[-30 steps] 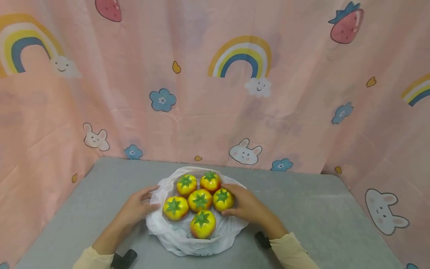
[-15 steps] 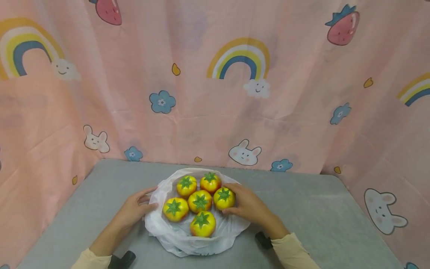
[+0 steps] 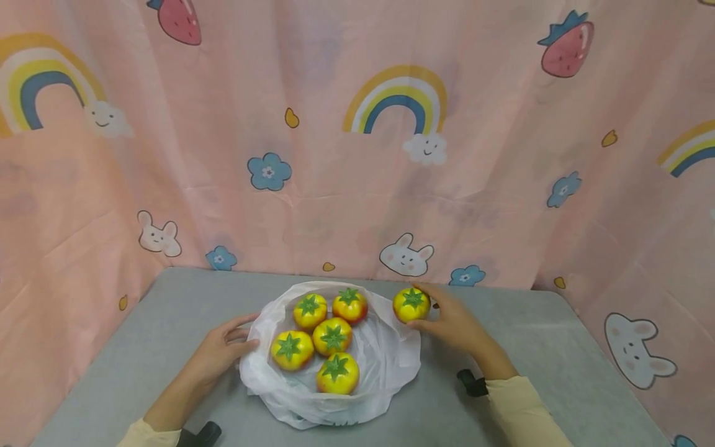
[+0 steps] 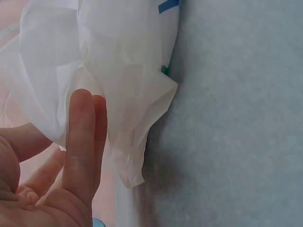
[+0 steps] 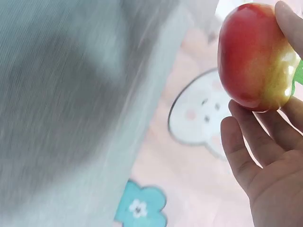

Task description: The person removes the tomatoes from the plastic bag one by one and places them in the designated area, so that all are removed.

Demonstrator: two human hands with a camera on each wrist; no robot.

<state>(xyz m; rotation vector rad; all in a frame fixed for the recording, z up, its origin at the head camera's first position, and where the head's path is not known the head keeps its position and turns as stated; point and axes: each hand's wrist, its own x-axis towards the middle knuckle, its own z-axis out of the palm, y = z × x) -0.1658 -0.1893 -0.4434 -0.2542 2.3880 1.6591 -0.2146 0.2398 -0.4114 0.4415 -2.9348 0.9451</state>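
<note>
A white plastic bag (image 3: 385, 372) lies wide-mouthed on the grey table, with several glossy yellow-red tomatoes (image 3: 332, 336) with green star-shaped tops inside. My left hand (image 3: 220, 347) holds the bag's left rim: thumb over the edge, fingers along the outside. In the left wrist view the fingers (image 4: 80, 137) look nearly straight against the plastic, and the thumb tip is hidden behind it. Just beyond the bag's right rim, my right hand (image 3: 455, 320) grips one tomato (image 3: 412, 305) between thumb and fingers. That tomato's red underside (image 5: 251, 52) shows in the right wrist view.
The grey table (image 3: 536, 347) stretches to both sides of the bag. Behind it hangs a pink curtain (image 3: 335, 211) printed with rainbows, rabbits and flowers. A black wrist strap (image 3: 472, 383) sits by the right sleeve, another black strap (image 3: 201, 436) by the left.
My right hand has lifted a tomato from the right side of the bag and carried it right and away from me, past the rim. My left hand stays at the left rim, barely shifted.
</note>
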